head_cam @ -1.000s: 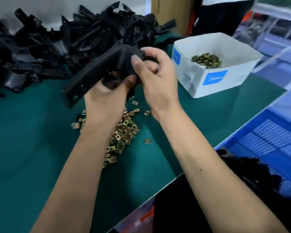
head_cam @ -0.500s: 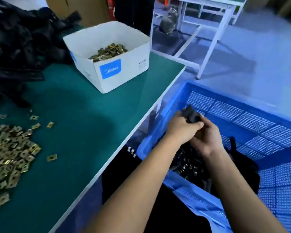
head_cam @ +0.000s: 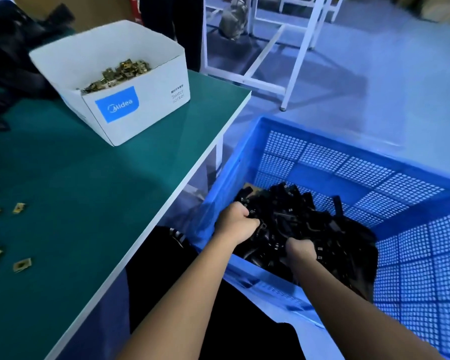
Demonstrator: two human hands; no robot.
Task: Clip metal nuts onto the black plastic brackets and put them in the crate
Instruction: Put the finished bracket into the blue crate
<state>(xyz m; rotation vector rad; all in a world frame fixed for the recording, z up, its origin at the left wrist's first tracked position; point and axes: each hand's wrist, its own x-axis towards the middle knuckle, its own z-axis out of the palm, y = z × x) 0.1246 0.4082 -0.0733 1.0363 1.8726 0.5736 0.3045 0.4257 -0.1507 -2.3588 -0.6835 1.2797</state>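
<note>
left hand and right hand in crate, fingers buried among black brackets

White box — "Midea" on blue label, "Switch socket" on its side

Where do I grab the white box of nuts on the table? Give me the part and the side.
Probably best: two opposite side walls of the box, one hand on each, coming from above. It stands upright with an open top, and the nuts lie heaped against the blue-label wall, so a one-wall grip would likely tip it.
</note>
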